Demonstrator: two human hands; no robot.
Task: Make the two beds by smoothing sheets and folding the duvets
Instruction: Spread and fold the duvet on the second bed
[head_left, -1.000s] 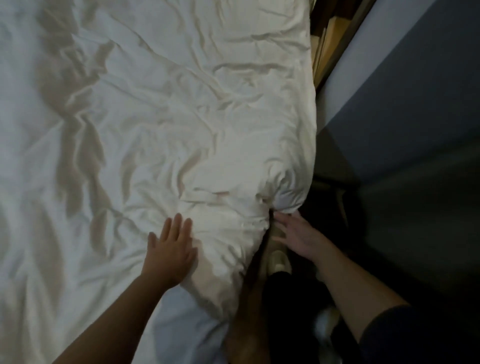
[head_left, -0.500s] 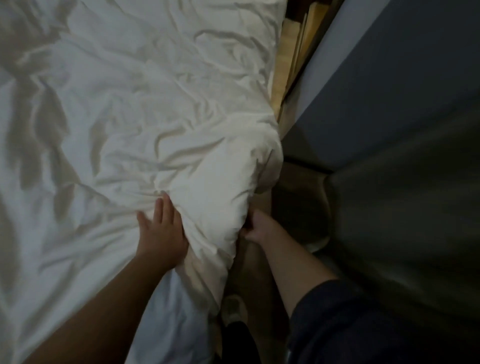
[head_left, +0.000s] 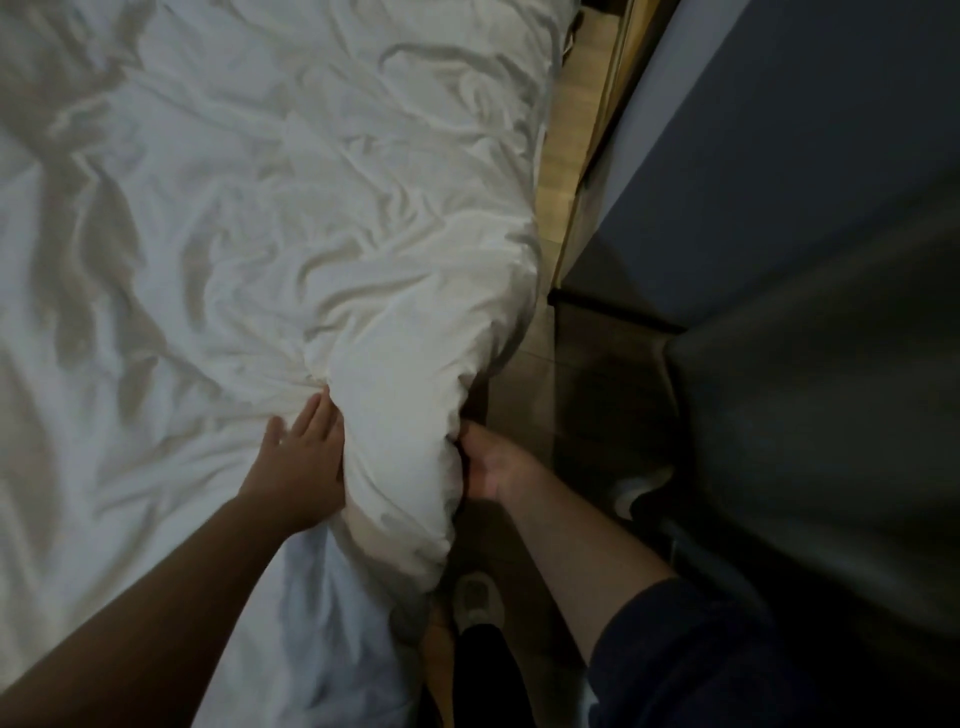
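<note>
Nearest, at 5 o'clock in the view, there is a dark sleeve (head_left: 691, 660) on the right arm. Beside it, at 6 o'clock, a light shoe (head_left: 475, 597) stands on the wooden floor (head_left: 558, 171), close to the side of the bed (head_left: 363, 691). At 7 o'clock the bare left forearm reaches over the bluish sheet (head_left: 317, 613).

A little farther, the left hand (head_left: 306, 457) lies flat on the duvet (head_left: 270, 197), palm down. Its fingers are straight and together, and they press the cloth without grasping anything. The fingertips touch the foot of a thick raised fold (head_left: 400, 415) of the duvet, which stands just at 3 o'clock of this hand.

On the other side of the fold, the right hand (head_left: 493, 462) grips the hanging edge of the duvet from the floor side. Its thumb is on the cloth, and the fingertips are hidden in it. So the fold is between the two hands, and both touch it.

Beyond the hands, the white duvet covers the bed from 9 o'clock up to 12 o'clock, full of wrinkles and soft shadows. Its right edge hangs over the side of the bed.

At 1 o'clock a narrow strip of the floor runs along the bed. At 2 to 3 o'clock a dark grey-blue surface (head_left: 769, 156) rises; I cannot tell whether it is a wall or furniture.
</note>
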